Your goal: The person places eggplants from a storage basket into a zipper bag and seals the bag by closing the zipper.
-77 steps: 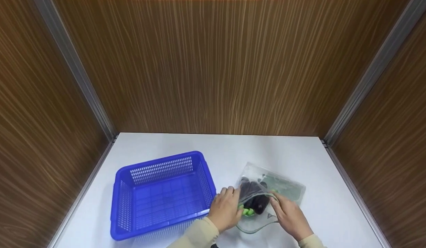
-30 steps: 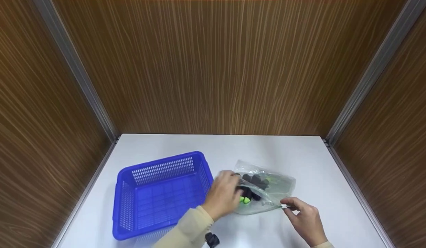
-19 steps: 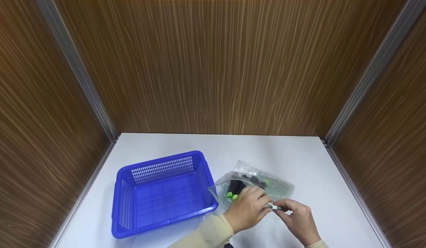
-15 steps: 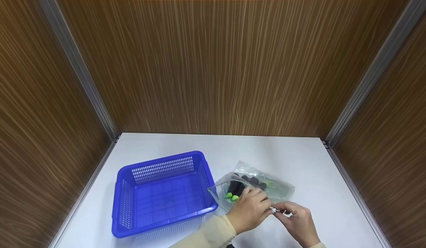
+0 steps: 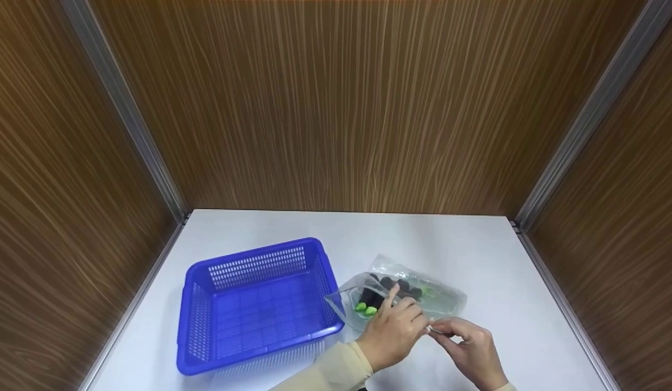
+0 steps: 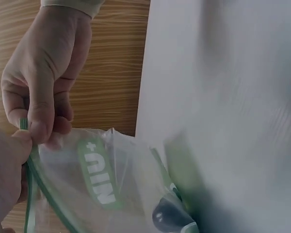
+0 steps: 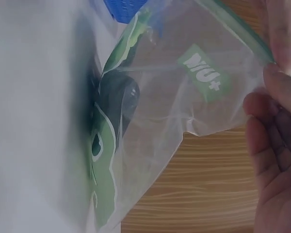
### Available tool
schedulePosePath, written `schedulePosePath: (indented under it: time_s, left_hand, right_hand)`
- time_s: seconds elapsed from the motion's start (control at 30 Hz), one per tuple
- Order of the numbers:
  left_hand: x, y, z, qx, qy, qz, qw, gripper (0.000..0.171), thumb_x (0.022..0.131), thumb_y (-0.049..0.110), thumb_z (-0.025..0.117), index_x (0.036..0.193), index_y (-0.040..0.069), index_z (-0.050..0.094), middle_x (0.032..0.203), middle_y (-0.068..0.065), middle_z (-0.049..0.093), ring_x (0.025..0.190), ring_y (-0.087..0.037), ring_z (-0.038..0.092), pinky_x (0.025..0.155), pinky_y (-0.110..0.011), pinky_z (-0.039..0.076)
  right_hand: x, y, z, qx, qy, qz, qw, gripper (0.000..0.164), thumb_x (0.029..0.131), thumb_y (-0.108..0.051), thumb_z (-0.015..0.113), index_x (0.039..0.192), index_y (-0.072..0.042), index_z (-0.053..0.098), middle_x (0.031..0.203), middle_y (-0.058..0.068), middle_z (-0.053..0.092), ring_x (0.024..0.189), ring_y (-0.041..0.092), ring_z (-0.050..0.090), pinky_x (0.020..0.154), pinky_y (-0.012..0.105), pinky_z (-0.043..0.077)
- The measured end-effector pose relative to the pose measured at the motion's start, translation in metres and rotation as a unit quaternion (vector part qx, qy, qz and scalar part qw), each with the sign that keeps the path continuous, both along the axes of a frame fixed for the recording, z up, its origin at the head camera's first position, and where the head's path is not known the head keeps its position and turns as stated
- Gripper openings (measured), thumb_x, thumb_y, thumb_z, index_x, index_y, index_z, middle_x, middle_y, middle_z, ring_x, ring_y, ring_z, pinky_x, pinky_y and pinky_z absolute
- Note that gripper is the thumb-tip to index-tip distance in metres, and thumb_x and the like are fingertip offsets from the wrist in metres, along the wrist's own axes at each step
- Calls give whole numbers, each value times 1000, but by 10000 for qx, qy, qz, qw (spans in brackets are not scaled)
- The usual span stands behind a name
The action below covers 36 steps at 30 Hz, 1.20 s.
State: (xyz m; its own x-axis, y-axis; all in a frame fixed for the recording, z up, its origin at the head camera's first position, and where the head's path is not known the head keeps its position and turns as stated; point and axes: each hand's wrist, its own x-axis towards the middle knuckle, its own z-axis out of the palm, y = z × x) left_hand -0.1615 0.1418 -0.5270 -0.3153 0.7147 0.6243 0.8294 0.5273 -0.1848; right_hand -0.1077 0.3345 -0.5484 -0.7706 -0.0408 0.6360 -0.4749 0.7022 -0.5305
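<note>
A clear zip bag (image 5: pixel 447 298) with green print lies on the white table, right of the basket. Inside are several dark eggplants (image 5: pixel 368 297) with bright green ends. My right hand (image 5: pixel 469 345) pinches the right end of the bag's green zip strip (image 6: pixel 53 199) between thumb and fingers. Right beside it, my left hand (image 5: pixel 391 332) pinches the same strip, its index finger stretched out over the bag. The left part of the bag's mouth gapes apart. In the right wrist view the bag's printed side (image 7: pixel 206 73) hangs taut below both hands.
A blue plastic basket (image 5: pixel 249 253) with slotted walls stands on the left of the white table (image 5: pixel 466 239); the bag's left corner overlaps its right rim. Wood-grain panels (image 5: pixel 336 108) with metal corner strips enclose the back and sides.
The left hand has moved from the bag's left side across to its right end beside the right hand. The right hand went from inside the mouth to pinching the strip's end. The mouth has narrowed there.
</note>
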Motion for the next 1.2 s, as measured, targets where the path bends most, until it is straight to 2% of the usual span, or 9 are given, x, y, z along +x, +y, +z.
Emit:
schedulePosePath:
  time_s: [0.1,0.23,0.4,0.47,0.57,0.63,0.8,1.07,1.2]
  left_hand:
    - [-6,-8,-1,115,-65,128,9998,12,93,31,59,89,21,66,92,9,62,97,-9,57,106,-45,35]
    - [-16,-21,-4,255,-25,320,9992,12,92,30,60,87,19,65,89,7,61,92,-11,58,98,-36,43]
    - [-23,-35,-7,408,-83,565,9975,10,92,25,60,84,18,62,82,7,56,79,-10,57,74,-24,49]
    - [-24,-40,-8,444,-216,659,9966,9,91,24,62,85,17,61,80,7,54,73,-8,55,64,-22,47]
    - [-24,-47,-8,501,-455,718,9951,10,90,24,65,87,16,61,77,7,53,67,-7,53,56,-20,46]
    - [-23,-50,-8,450,-674,722,9941,11,90,24,66,88,15,61,77,7,55,66,-6,54,55,-19,48]
    - [-20,-51,-11,356,-887,666,9932,11,90,23,66,87,15,59,74,6,60,62,-7,57,52,-20,48]
    - [-10,-43,-22,360,-821,692,9936,13,87,22,70,82,14,60,70,6,56,59,-7,54,51,-20,47]
    - [4,-31,-37,219,-780,629,9947,13,82,22,73,82,14,63,77,4,56,66,-9,55,55,-20,47]
  right_hand:
    - [2,12,2,-271,-111,-217,9993,37,65,7,83,80,-25,71,83,-11,71,73,2,67,61,14,51]
    - [4,35,3,-739,100,-367,9965,32,67,11,80,78,-18,72,84,0,72,76,2,67,65,14,51]
    - [2,60,9,-1118,314,-667,9910,24,69,14,78,78,-7,73,86,10,72,80,-1,66,69,13,51]
    - [-1,71,9,-1288,293,-921,9869,22,70,14,77,78,-5,72,88,12,72,82,-2,66,70,13,51]
    - [-5,86,7,-1655,265,-1352,9765,16,72,14,75,79,0,71,90,10,72,84,1,66,74,15,51]
    - [-9,96,1,-1841,178,-1597,9697,12,75,12,74,81,2,70,91,6,72,87,2,66,76,16,51]
    - [-12,99,-9,-1988,-296,-1996,9590,6,82,-1,74,85,-1,68,95,0,71,89,0,65,77,14,50]
    - [-9,102,-11,-2455,-947,-1842,9470,16,92,-11,65,98,4,65,104,3,68,97,-2,60,84,10,45]
    - [-15,105,-18,-2061,-1436,-2292,9404,22,95,-18,62,88,2,66,107,8,68,91,-11,55,78,5,44]
